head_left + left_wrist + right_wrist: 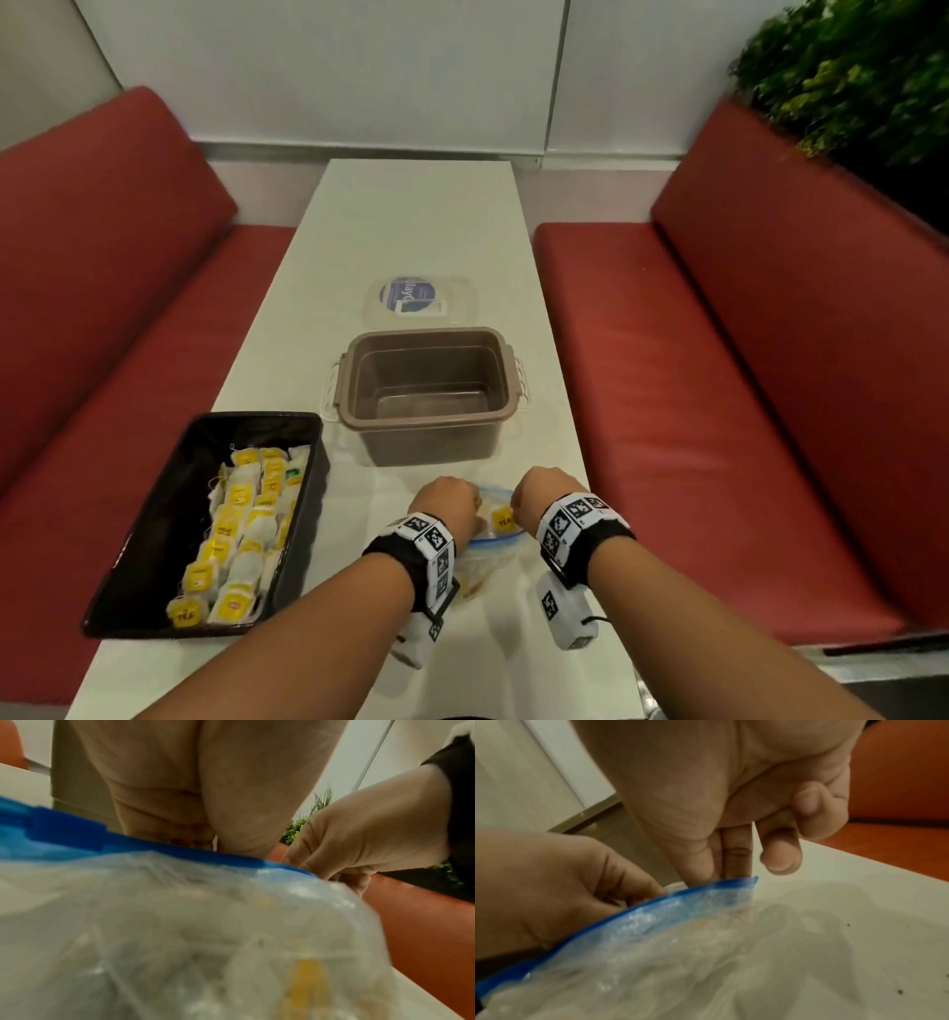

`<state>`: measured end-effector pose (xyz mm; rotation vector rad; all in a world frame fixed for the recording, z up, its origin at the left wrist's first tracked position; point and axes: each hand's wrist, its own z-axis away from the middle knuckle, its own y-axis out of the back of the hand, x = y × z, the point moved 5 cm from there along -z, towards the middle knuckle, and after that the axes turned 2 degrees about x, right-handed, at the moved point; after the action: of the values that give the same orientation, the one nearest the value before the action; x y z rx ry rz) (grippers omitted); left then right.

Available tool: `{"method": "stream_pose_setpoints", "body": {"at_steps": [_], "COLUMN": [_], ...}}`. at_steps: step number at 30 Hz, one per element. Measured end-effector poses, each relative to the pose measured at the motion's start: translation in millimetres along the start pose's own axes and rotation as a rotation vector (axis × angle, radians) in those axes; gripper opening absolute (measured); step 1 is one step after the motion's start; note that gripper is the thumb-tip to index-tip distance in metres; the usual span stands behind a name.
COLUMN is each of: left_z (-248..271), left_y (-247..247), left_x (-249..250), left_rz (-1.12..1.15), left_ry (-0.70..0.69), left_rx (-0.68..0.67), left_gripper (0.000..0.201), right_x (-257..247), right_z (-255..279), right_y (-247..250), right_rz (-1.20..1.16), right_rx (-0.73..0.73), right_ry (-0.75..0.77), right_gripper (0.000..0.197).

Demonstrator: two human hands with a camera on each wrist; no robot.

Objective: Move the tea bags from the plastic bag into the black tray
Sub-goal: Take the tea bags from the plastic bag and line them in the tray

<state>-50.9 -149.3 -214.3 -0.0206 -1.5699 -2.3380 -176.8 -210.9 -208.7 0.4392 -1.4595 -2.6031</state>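
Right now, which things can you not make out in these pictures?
- Number of tea bags left in the bag: head view, both wrists cover it; wrist views are blurred.
- Left hand fingertips: head view hides them behind the knuckles; right wrist view hides them behind the blue rim.
- Lid label: too small, blurred.
- Lower layers in the tray: top tea bags cover them.

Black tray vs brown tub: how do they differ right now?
The black tray is shallow and holds rows of yellow-tagged tea bags; the brown tub is deeper and looks empty. The tray lies at the table's left edge, the tub mid-table. Both are open-topped and rectangular.
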Motion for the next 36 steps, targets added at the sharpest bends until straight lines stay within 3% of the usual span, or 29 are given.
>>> {"method": "stream_pose_setpoints", "body": {"at_steps": [6,10,16,21,25,27,32,36], "left_z": [3.1,10.9,19.8,16.7,23.0,29.1,50.5,79.1], "left_y": [8.1,8.9,8.7,8.7,21.5,38.8,99.6,145.8], "left_x": [-0.5,-2.0,6.5,4.3,1.8,-6.6,-45.1,-99.4], "left_rz": [0.051,0.144,0.290,0.254,0.265,0.306,0.451,0.519], "left_ry": [0.025,0.005,-0.061,-0.027,-0.058,-0.068,-0.132,-0.111], "left_rx": [0.051,0.042,-0.015,0.050,0.089,0.133,0.255,0.387], "left_gripper": [0.023,0.022,0.036,0.016,0.012,0.013,0.004,0.003], "right_x": [-4.4,-8.7,-13.7,-12.4,-12.6,-18.8,-57.0,-100.7], "right_z": [-4.6,-3.6,3.0,7.0,11.3,13.9,24.3,43.2], "right_y": [-12.3,-10.5,-15.3,-21.6,-24.2,-13.9,46.3,86.5], "right_rz": [0.131,0.133,0.089,0.075,0.103,0.116,0.059,-0.085], "right_rx": [-0.043,-0.013,-0.038,-0.054,-0.056,-0.044,0.025,0.082], "right_ry": [0.190,0.196,0.194,0.156,0.138,0.141,0.194,0.316], "right_gripper": [0.036,0.027,0.019,0.017,0.017,0.010,0.026,0.009]}}
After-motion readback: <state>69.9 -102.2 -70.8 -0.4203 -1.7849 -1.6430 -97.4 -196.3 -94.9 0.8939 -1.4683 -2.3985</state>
